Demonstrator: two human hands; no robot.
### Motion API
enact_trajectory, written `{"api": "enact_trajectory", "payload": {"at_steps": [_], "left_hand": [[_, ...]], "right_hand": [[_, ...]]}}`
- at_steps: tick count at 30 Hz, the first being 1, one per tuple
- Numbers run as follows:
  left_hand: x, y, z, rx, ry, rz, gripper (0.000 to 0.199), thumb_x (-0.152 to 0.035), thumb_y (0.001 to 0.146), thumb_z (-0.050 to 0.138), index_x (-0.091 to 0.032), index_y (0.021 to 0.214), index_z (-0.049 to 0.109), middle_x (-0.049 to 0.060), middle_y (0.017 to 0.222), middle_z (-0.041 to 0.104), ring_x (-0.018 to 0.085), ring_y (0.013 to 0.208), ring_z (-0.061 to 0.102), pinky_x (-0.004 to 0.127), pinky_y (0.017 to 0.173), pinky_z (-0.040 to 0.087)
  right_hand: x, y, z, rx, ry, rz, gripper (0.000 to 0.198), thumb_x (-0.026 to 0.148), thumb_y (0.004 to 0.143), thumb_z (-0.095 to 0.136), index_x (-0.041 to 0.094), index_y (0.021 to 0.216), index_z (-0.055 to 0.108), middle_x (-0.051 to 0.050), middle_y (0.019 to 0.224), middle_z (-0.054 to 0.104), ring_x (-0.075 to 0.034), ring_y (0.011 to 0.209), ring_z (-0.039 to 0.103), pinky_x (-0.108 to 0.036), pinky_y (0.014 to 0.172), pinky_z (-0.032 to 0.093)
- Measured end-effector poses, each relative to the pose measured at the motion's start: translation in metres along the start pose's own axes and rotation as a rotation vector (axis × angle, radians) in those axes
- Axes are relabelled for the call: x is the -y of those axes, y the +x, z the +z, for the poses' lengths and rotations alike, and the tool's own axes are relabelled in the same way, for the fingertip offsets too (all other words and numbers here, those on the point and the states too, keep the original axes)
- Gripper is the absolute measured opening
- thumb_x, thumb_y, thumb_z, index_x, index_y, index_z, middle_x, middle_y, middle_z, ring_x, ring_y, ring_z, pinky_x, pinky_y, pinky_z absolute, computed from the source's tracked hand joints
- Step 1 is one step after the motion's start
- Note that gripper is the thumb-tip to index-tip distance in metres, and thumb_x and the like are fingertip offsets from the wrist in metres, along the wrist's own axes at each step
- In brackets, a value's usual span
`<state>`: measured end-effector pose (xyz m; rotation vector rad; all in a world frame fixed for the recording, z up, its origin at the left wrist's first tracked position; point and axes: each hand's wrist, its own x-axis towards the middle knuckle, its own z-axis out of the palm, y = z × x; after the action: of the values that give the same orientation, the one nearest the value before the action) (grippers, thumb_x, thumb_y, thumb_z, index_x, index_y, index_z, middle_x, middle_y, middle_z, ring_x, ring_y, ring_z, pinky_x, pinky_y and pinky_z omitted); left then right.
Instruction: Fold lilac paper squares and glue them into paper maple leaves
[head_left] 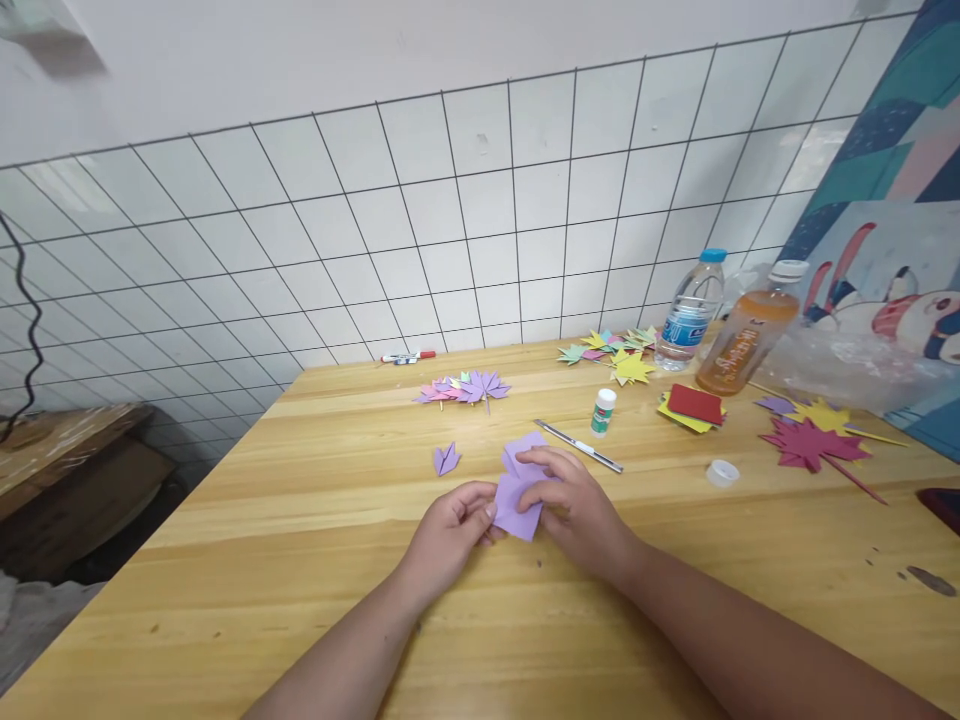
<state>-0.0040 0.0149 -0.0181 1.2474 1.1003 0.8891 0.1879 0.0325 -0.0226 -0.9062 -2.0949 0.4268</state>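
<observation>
A creased sheet of purple paper (pixel 517 492) is held between my two hands, just above the wooden table. My left hand (pixel 455 525) pinches its lower left edge between thumb and fingers. On the right side, my right hand (pixel 574 505) grips the paper, its fingers lying over the front and the thumb partly hidden. A small folded purple paper piece (pixel 447 459) rests on the table beyond my left hand. Behind my right hand lies a pen (pixel 579 446), near an upright glue stick (pixel 602 412) with a white cap.
Paper maple leaves (pixel 484 388) lie at the back, with more leaves (pixel 631 366) beside a water bottle (pixel 691 312) and an orange drink bottle (pixel 752 330). To the right are square paper sheets (pixel 694 405), a clear cap (pixel 722 473) and a dark red leaf (pixel 814 445). A marker (pixel 409 357) lies by the tiled wall.
</observation>
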Motion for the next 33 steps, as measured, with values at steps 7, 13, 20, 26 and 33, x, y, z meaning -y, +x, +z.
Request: {"api": "enact_trajectory", "payload": {"at_steps": [7, 13, 20, 26, 33], "left_hand": [[-0.002, -0.004, 0.001, 0.136, 0.114, -0.025, 0.032, -0.043, 0.076, 0.059, -0.012, 0.082, 0.062, 0.004, 0.069, 0.064, 0.012, 0.061, 0.056, 0.023, 0.06, 0.042], [-0.001, -0.002, 0.0, 0.037, 0.079, -0.055, 0.033, -0.045, 0.073, 0.062, -0.013, 0.074, 0.059, 0.003, 0.062, 0.062, 0.01, 0.053, 0.054, 0.021, 0.054, 0.041], [0.0, 0.002, -0.001, -0.088, -0.02, -0.065, 0.033, -0.044, 0.069, 0.065, -0.013, 0.075, 0.059, 0.003, 0.063, 0.064, 0.01, 0.052, 0.055, 0.019, 0.048, 0.04], [0.0, -0.001, 0.0, -0.027, 0.04, -0.057, 0.031, -0.042, 0.071, 0.064, -0.013, 0.08, 0.06, 0.005, 0.066, 0.065, 0.012, 0.056, 0.058, 0.019, 0.047, 0.04], [0.0, -0.002, 0.007, -0.074, 0.074, -0.056, 0.029, -0.042, 0.071, 0.064, -0.014, 0.079, 0.061, 0.005, 0.066, 0.066, 0.013, 0.056, 0.059, 0.019, 0.045, 0.038]], "right_hand": [[0.003, -0.002, 0.0, -0.012, 0.031, -0.001, 0.039, -0.002, 0.07, 0.044, 0.026, 0.078, 0.07, -0.001, 0.142, 0.03, -0.021, 0.127, 0.032, -0.039, 0.093, 0.04], [-0.007, -0.001, 0.004, 0.026, 0.075, 0.08, 0.032, 0.002, 0.07, 0.053, 0.027, 0.08, 0.071, -0.002, 0.136, 0.043, -0.023, 0.128, 0.033, -0.046, 0.101, 0.031], [-0.001, -0.002, 0.004, 0.104, 0.151, 0.146, 0.035, 0.008, 0.073, 0.053, 0.03, 0.096, 0.068, 0.0, 0.088, 0.069, -0.016, 0.081, 0.062, -0.029, 0.076, 0.047], [0.002, -0.001, 0.002, 0.116, 0.16, 0.115, 0.025, 0.009, 0.073, 0.056, 0.026, 0.087, 0.069, -0.002, 0.076, 0.066, -0.016, 0.076, 0.058, -0.028, 0.071, 0.045], [0.008, 0.004, 0.006, 0.085, 0.491, 0.405, 0.009, 0.027, 0.071, 0.064, 0.019, 0.073, 0.063, -0.001, 0.074, 0.066, -0.014, 0.069, 0.06, -0.026, 0.066, 0.047]]}}
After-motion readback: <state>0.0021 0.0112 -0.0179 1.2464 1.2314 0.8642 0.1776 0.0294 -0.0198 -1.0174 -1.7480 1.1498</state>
